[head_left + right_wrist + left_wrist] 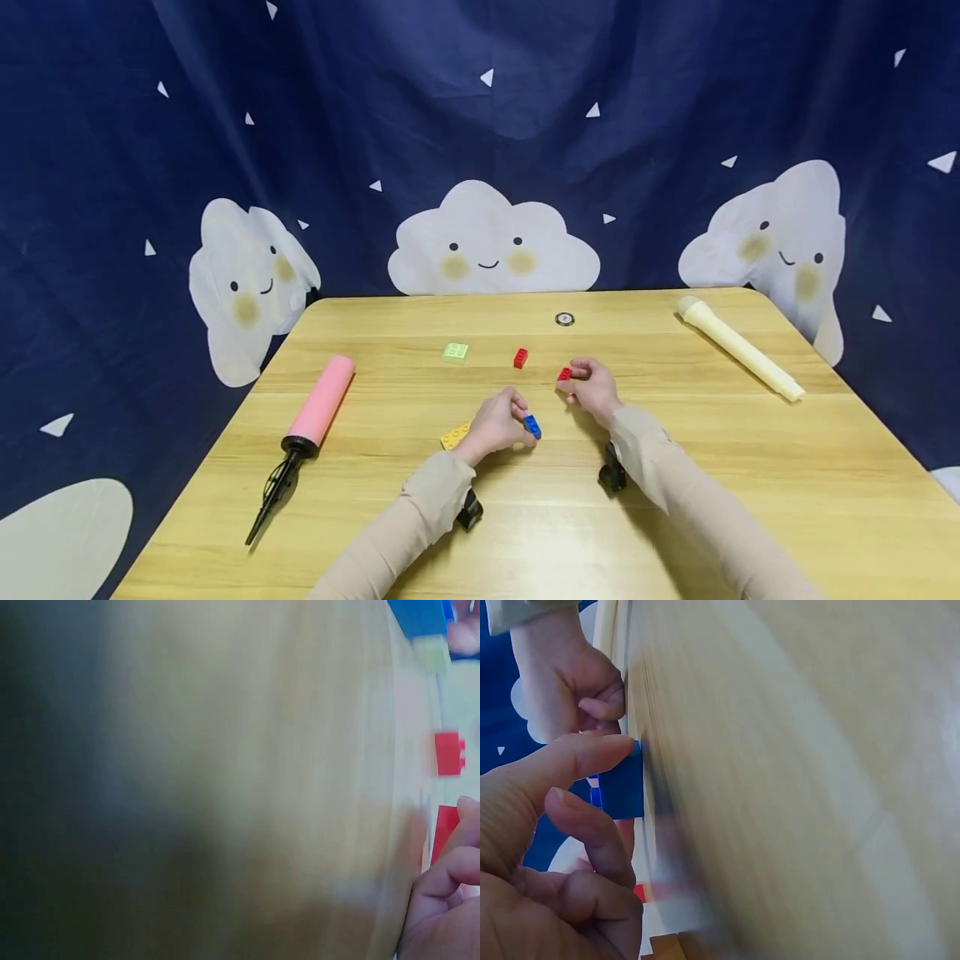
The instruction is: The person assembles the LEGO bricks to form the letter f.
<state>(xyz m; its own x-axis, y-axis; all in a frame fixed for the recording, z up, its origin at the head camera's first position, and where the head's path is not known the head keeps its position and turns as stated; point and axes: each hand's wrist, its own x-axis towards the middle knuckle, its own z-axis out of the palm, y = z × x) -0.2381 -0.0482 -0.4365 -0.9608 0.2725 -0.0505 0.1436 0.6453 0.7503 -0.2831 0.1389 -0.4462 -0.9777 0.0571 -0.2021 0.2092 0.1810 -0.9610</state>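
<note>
My left hand pinches a blue toy brick between thumb and fingers, near the middle of the table. In the left wrist view, the blue brick's smooth side shows, with the thumb at one end. Farther right, my right hand holds a red brick at its fingertips; fingers partly cover this brick in the right wrist view. A second red brick stands on the table beyond both hands. Beside the left wrist lies a yellow brick, partly hidden by that hand.
A pale green brick lies farther back on the wooden table. At the left is a pink hand pump with a black nozzle. A cream microphone-shaped object lies at the right, and a small round disc near the back edge.
</note>
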